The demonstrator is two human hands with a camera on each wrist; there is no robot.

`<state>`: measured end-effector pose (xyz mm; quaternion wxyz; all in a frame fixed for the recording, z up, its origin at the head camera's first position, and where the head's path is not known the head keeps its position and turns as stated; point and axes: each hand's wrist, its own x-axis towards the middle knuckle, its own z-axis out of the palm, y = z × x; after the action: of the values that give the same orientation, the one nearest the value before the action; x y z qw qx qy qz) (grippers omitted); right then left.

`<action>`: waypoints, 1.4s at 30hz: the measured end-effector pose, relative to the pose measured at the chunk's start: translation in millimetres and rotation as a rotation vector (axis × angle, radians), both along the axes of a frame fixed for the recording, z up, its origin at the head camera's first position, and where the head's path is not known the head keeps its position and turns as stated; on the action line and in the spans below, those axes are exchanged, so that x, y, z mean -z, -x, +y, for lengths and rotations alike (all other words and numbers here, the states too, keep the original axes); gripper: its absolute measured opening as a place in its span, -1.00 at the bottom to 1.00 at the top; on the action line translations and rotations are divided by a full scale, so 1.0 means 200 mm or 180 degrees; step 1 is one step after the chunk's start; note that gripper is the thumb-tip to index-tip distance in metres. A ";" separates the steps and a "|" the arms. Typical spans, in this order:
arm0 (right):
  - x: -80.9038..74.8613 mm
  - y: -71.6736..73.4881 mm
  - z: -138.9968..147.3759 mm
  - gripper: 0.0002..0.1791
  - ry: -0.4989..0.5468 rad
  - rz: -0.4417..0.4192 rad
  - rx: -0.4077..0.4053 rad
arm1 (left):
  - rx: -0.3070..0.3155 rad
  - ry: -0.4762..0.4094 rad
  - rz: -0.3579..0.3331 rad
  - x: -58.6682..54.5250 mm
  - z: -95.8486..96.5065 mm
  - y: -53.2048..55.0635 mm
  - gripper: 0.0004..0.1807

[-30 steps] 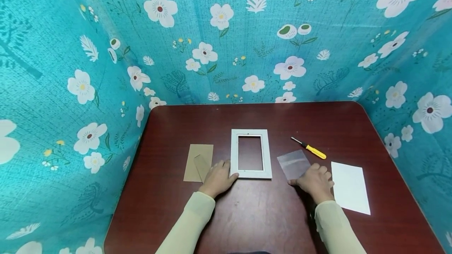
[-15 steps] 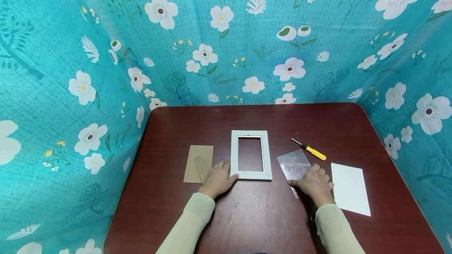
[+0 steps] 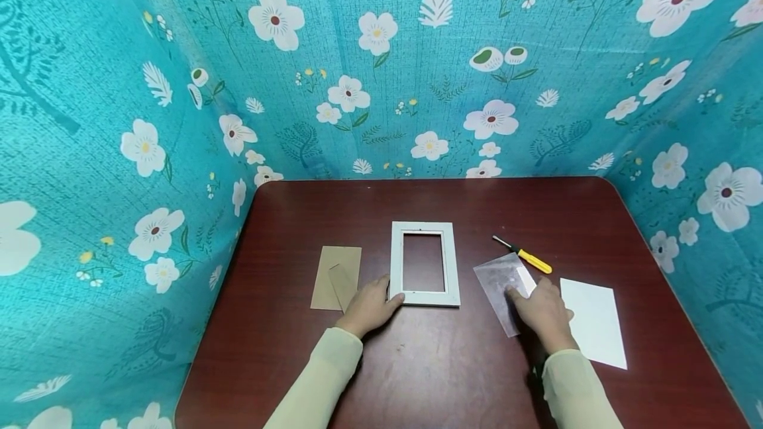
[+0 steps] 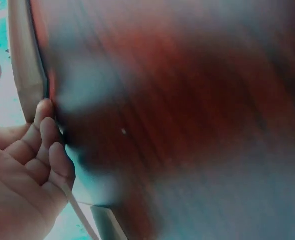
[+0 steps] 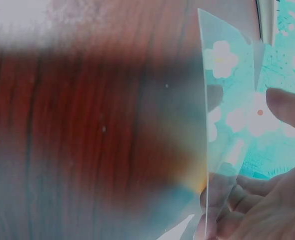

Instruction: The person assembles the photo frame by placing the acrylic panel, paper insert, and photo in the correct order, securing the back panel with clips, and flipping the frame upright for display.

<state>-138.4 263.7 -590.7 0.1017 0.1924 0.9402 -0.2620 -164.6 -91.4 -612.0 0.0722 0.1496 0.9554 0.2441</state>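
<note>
A white picture frame [image 3: 395, 263] lies near the middle of the table. My left hand [image 3: 371, 304] holds its near left corner, thumb at the corner and fingers along the left side. Curled fingers [image 4: 48, 131] show against the frame's edge [image 4: 30, 75] in the left wrist view. To the right, my right hand [image 3: 544, 311] is over a clear plastic sheet [image 3: 495, 278]. In the right wrist view its fingers [image 5: 247, 205] touch the clear sheet [image 5: 227, 110], while the thumb [image 5: 287, 105] stands apart from it. The fingers partly cover the sheet in the head view.
A brown backing board with a stand flap [image 3: 326, 277] lies left of the frame. A yellow-handled screwdriver [image 3: 534, 261] lies behind the clear sheet. White paper [image 3: 593, 320] lies at the right on the dark red table [image 3: 429, 369]. Flowered teal cloth [image 3: 381, 85] hangs behind.
My right hand has shifted rightward, its thumb coming from the sheet's left edge to over its middle. The sheet has slid slightly right, and its glare has changed. My left hand stays at the frame.
</note>
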 end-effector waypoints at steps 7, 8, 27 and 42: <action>-0.03 0.01 0.02 -0.32 -0.0008 0.0076 0.0025 | -0.0032 -0.0240 -0.0223 -0.01 0.00 0.00 -0.40; -0.03 0.00 0.02 -0.38 -0.0029 0.0094 0.0019 | -0.0040 -0.0270 -0.0258 -0.01 0.01 0.00 -0.40; -0.04 -0.02 0.11 -0.64 0.0077 0.0305 -0.0183 | -0.0043 -0.0237 -0.0386 0.00 0.00 0.00 -0.39; -0.06 -0.05 0.09 -0.65 0.0420 0.0574 -0.0224 | -0.0027 -0.0259 -0.0370 0.01 0.01 -0.01 -0.39</action>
<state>-128.7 281.4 -578.6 0.0382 0.1278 0.9324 -0.3359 -162.2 -90.3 -613.2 0.1203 0.1340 0.9395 0.2913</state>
